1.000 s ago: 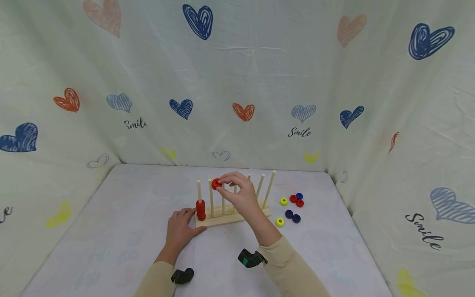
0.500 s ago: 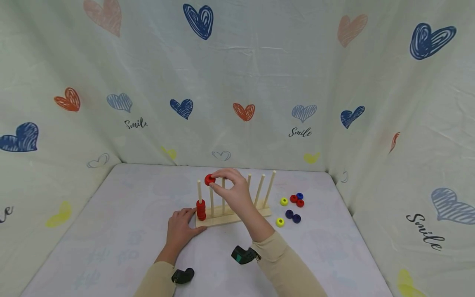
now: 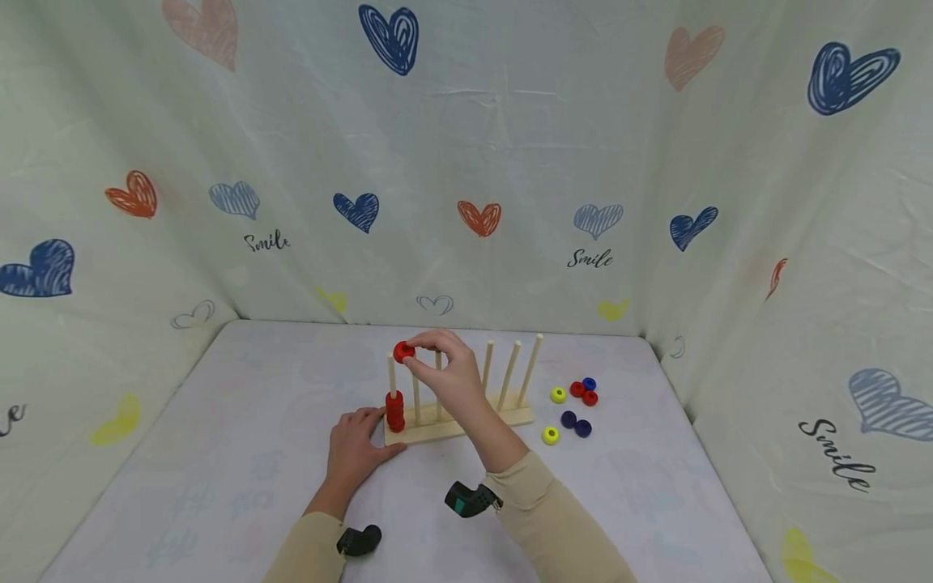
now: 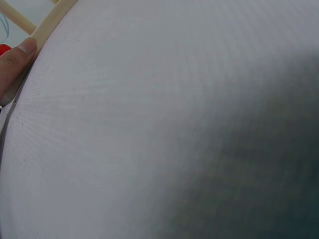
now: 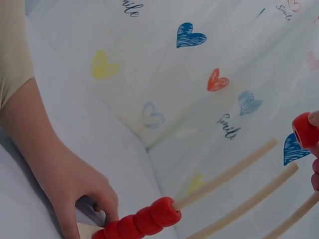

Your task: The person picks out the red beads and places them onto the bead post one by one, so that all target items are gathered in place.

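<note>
A wooden peg stand (image 3: 430, 433) holds several upright pegs along one base. Several red beads (image 3: 394, 412) are stacked on its leftmost peg. My right hand (image 3: 453, 376) pinches another red bead (image 3: 404, 351) between thumb and fingers, close to that peg's top. In the right wrist view the pinched bead (image 5: 304, 130) is apart from the peg tips, its hole showing. My left hand (image 3: 355, 449) grips the base's left end, thumb along the front and fingers toward the back. Only the thumb (image 4: 17, 62) shows in the left wrist view, against the base's edge.
Right of the stand lie loose beads: yellow ones (image 3: 550, 436), dark blue ones (image 3: 582, 428), red ones (image 3: 590, 398) and a brighter blue one (image 3: 589, 384). A white cloth covers the table (image 3: 240, 453). A heart-printed curtain (image 3: 510, 146) surrounds the back and sides.
My right hand has carried the red bead leftward and slightly up, from over the inner pegs to near the leftmost peg's top. My left hand has stayed on the base.
</note>
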Demonstrator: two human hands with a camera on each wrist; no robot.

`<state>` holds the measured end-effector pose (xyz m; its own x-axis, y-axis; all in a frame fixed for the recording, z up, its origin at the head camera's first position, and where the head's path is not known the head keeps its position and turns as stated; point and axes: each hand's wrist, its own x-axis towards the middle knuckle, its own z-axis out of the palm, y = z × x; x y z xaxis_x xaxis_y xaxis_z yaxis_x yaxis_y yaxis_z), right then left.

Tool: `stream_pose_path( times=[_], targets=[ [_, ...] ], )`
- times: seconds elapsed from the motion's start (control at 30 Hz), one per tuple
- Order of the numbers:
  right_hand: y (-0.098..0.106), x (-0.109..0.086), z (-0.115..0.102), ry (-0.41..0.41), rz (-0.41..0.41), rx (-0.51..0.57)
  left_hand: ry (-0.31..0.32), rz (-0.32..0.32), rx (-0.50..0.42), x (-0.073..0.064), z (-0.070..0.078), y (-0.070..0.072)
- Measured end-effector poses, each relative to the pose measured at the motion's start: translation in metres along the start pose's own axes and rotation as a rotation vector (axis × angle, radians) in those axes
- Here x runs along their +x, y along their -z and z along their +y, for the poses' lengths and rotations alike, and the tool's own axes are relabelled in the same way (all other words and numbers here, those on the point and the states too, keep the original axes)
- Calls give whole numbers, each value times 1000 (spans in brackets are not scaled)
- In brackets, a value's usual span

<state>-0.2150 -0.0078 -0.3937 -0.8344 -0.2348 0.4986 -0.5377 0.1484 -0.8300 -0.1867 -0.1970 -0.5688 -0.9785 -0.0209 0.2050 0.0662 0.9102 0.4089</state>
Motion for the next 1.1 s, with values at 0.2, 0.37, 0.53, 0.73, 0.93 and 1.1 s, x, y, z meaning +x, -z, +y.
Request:
stream_pose_path(
  times=[0.2,0.37,0.53,0.73,0.93,1.1],
  targets=[
    [-5,2,-1,8,9,-11,15,-11,-8,1,1,0],
    [-10,3,0,-5,19,-42,4,1,-15,0,1,0],
    [-14,3,-1,11,39,-45,5,7,-16,-1,1,2],
    [-18,4,-1,19,69,-99,14,0,-15,-1,3,3],
    [-21,4,-4,-4,75,-146,25,-15,-16,0,3,3],
    [-21,5,-6,-25,79,-163,15,-2,-12,0,3,3]
  ],
)
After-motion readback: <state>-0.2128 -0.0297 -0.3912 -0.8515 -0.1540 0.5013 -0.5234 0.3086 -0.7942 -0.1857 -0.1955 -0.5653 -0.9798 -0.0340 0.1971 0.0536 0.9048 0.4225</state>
